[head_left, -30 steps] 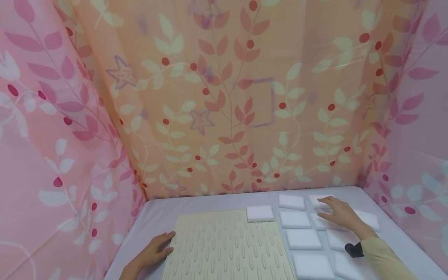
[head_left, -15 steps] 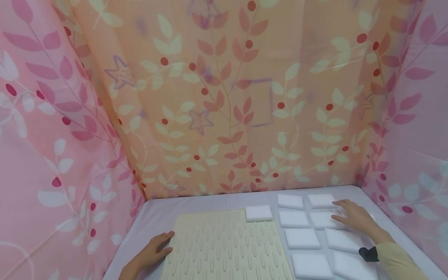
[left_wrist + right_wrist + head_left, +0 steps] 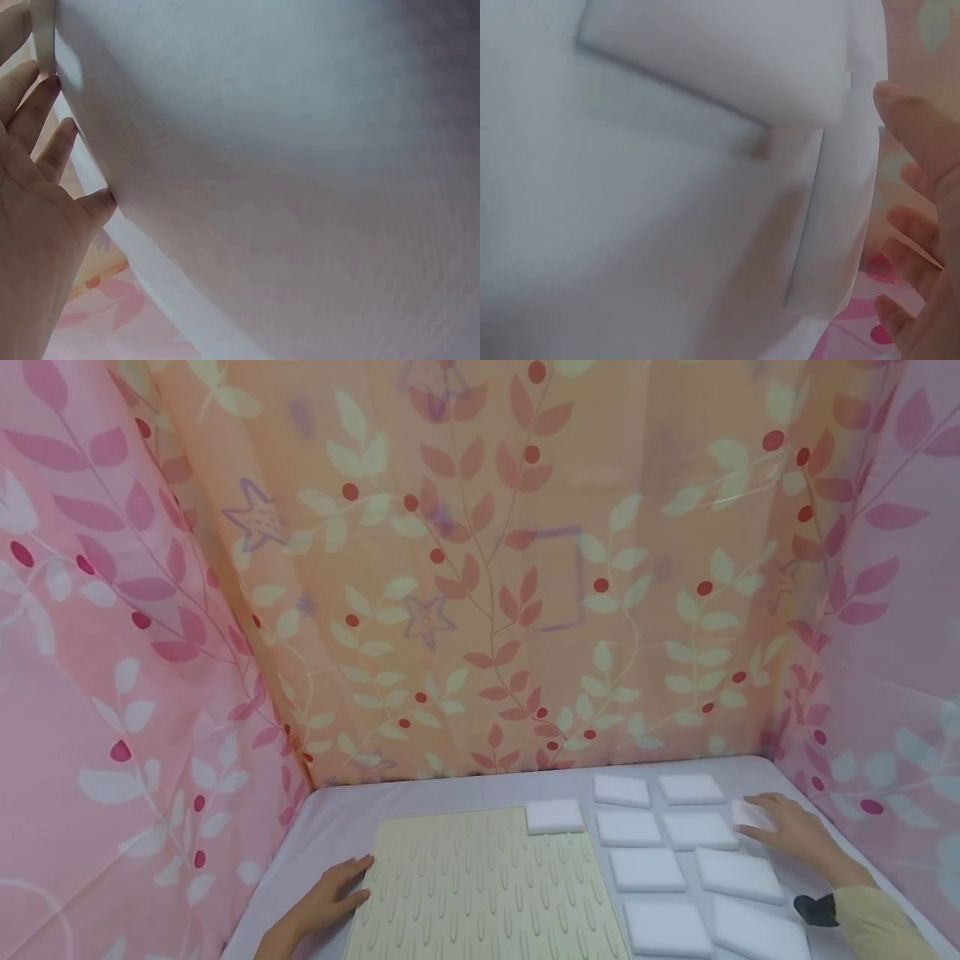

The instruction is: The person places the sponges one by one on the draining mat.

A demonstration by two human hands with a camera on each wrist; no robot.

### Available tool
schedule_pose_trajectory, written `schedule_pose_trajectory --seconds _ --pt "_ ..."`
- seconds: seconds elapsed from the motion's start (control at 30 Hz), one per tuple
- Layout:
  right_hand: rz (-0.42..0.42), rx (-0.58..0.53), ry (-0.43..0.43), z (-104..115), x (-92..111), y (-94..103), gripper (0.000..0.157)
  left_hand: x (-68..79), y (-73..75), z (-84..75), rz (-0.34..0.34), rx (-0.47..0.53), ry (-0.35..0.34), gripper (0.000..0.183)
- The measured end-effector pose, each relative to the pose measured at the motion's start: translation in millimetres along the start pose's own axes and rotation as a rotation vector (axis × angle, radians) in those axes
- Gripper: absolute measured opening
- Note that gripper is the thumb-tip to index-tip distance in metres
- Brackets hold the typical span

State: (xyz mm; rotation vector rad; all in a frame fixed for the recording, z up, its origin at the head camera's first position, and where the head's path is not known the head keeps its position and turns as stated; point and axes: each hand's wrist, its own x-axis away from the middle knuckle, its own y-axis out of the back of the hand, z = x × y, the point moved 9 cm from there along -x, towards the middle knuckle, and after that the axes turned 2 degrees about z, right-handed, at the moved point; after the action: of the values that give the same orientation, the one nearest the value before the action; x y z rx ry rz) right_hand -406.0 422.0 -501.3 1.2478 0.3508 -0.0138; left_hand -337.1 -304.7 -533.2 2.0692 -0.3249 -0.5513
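Observation:
My left hand (image 3: 330, 893) touches the left edge of a cream ribbed mat (image 3: 480, 885), its fingers extended. The left wrist view shows that hand (image 3: 37, 180) with its fingers spread and fingertips down on the surface. At the far right, my right hand (image 3: 795, 837) reaches over a white sponge block (image 3: 752, 815) and partly hides it. In the right wrist view, the right hand (image 3: 930, 202) has its thumb out and fingers loosely bent; a white sponge (image 3: 832, 225) lies beside them, apparently without being gripped. One white sponge (image 3: 555, 816) lies on the mat's far right corner.
Two columns of white sponges stand right of the mat, including a front one (image 3: 667, 928) and a back one (image 3: 692, 788). A pale sheet (image 3: 345, 810) covers the table. Patterned curtains (image 3: 480, 568) enclose the back and both sides.
My right hand has moved right, from above the second column of sponges to the sponge at the far right. My left hand has stayed at the mat's edge.

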Motion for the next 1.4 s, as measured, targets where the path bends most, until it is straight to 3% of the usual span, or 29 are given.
schedule_pose_trajectory --seconds 0.2,0.43,0.87,1.4 --pt "-0.025 -0.004 -0.004 -17.7 5.6 1.6 0.068 0.0 -0.7 1.7 -0.002 -0.001 0.001 0.054" --pt "0.071 -0.081 -0.078 -37.0 9.3 -2.7 0.078 -0.5 -0.7 0.4 0.013 -0.005 0.015 0.055" --pt "0.161 -0.093 -0.141 -48.3 14.0 -5.5 0.087 0.3 -0.4 0.8 -0.005 -0.019 0.005 0.054" --pt "0.155 -0.136 -0.15 -55.5 17.4 -7.4 0.086 0.3 -1.1 2.5 0.037 0.009 0.068 0.056"
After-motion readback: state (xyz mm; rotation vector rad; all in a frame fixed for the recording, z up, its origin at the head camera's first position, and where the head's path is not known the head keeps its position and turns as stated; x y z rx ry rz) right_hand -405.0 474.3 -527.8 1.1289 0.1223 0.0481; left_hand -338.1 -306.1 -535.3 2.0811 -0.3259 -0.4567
